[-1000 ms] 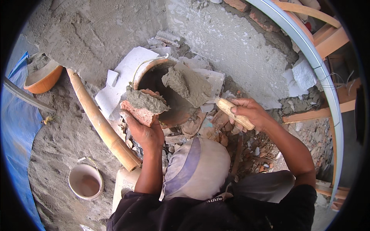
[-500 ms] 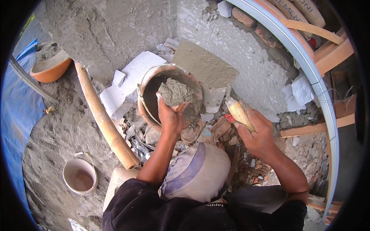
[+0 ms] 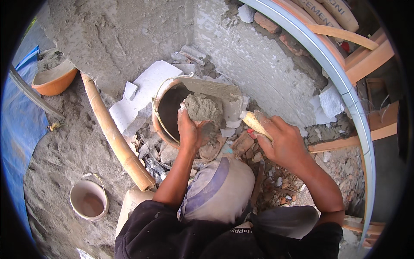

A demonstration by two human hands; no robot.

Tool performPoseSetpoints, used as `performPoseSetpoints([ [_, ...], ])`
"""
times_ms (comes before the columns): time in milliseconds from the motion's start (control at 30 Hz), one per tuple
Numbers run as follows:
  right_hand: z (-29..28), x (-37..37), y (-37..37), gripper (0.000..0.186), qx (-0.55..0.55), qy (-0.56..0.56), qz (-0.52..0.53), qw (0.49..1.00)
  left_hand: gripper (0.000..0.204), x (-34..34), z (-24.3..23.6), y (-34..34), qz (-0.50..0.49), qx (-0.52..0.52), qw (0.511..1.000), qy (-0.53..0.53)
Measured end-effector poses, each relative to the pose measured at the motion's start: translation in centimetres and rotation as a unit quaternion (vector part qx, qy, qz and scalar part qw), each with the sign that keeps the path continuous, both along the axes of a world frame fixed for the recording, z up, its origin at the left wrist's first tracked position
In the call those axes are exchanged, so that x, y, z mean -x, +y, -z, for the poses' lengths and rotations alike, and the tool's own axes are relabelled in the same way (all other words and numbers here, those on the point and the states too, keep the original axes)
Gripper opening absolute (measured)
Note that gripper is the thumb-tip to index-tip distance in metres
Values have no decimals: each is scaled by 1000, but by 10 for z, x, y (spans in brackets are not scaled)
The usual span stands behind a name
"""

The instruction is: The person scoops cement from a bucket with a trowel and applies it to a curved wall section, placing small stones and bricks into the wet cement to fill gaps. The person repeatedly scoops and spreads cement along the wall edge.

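Left hand: that one (image 3: pixel 189 134) is cupped around a thick grey lump of mortar (image 3: pixel 203 108), thumb and fingers curled in at its sides. Can't really tell what's underneath it, the hand hides most of that.
Right hand: this one (image 3: pixel 278 139) has its fingers wrapped snugly round the pale wooden handle of a trowel (image 3: pixel 257 124), with a small red bit showing beside the grip.
Trowel blade: wide, flat and smeared grey, angled up behind the lump. Can't tell if the two actually touch.
Where the lump is: held up over the orange-rimmed bucket (image 3: pixel 158 115), toward its right side from this angle.
Around the bucket: white boards (image 3: pixel 148 88) lie just beside it, and rubble (image 3: pixel 161 153) is scattered in front.
Off to the left: a bamboo pole (image 3: pixel 115 134) lies slanted, then a smaller pale bucket (image 3: pixel 74 199), an orange basin (image 3: pixel 55 85) and some blue tarp (image 3: pixel 17 125).
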State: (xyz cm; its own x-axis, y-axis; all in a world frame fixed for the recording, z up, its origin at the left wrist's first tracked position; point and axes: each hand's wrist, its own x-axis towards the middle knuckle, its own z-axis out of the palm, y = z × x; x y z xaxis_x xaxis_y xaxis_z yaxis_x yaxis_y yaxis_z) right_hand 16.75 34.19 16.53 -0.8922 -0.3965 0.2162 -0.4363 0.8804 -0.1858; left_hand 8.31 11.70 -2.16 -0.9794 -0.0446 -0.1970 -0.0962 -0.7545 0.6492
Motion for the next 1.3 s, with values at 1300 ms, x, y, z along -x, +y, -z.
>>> performPoseSetpoints([
  [1300, 220, -148, 126, 61, 370, -576, 290, 669, 38, 77, -140, 272, 208, -286, 935, 26],
])
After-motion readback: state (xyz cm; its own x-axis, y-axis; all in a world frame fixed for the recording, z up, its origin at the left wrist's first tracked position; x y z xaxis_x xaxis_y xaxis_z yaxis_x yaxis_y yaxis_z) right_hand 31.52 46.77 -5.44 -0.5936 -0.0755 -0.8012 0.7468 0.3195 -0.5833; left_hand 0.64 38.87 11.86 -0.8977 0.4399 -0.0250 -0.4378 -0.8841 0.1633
